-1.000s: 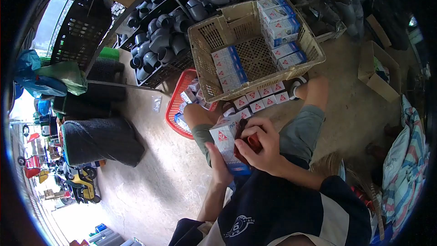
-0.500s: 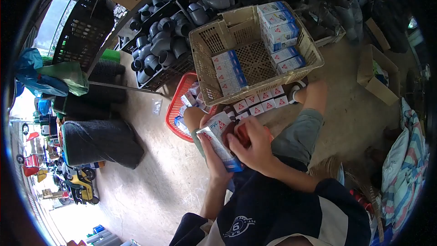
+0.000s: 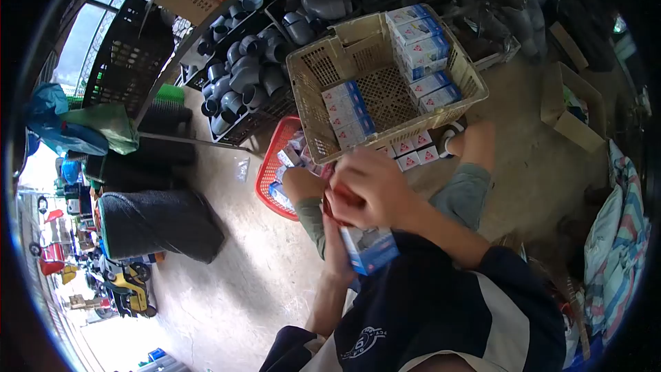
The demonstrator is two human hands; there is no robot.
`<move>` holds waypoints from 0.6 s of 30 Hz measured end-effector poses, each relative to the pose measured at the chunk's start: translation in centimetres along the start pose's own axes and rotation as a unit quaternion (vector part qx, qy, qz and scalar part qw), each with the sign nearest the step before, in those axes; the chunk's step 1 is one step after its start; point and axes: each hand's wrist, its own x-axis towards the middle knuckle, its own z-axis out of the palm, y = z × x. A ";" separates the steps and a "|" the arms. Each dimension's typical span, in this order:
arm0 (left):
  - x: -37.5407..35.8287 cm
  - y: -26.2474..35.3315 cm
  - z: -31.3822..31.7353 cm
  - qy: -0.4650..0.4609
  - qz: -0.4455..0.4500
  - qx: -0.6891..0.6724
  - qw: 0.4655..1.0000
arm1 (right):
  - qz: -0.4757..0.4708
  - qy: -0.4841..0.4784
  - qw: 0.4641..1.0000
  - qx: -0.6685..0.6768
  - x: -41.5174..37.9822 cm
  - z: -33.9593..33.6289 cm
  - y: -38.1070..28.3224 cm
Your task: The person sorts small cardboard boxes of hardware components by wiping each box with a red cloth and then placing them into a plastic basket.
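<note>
My left hand point(image 3: 334, 244) is wrapped around a blue-and-white cardboard box point(image 3: 372, 248), held low in front of my shirt. Over the box's upper end is my right hand point(image 3: 375, 189), its fingers curled and slightly blurred. A red thing point(image 3: 346, 200) shows under those fingers; its kind is hard to make out, and the right hand covers much of it. Beyond my hands stands a beige plastic crate point(image 3: 332, 139) with similar boxes point(image 3: 348, 114) in two groups. A red basket point(image 3: 265, 176) with more boxes sits by my left knee.
Several small boxes point(image 3: 413, 151) stand on the floor against the crate's near side. Grey pipe elbows point(image 3: 244, 72) fill black crates at the back. A dark mesh roll point(image 3: 162, 224) lies left, an open carton point(image 3: 575, 110) right, and a striped sack point(image 3: 613, 241) at far right.
The box in my left hand has turned, so a blue-edged face now shows. My right hand has moved up and left over its upper end with the red thing.
</note>
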 end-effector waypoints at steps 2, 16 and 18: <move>-0.7 0.9 0.3 -0.062 0.064 0.079 0.993 | -0.057 -0.013 0.998 0.029 -1.2 0.5 -0.7; 0.8 0.3 -0.2 -0.072 0.009 0.030 0.997 | 0.349 0.009 0.909 0.229 -2.7 -1.4 -0.2; 1.1 -0.3 -0.5 -0.078 0.058 -0.001 0.995 | 0.314 0.027 0.940 0.131 -3.2 -0.7 -1.1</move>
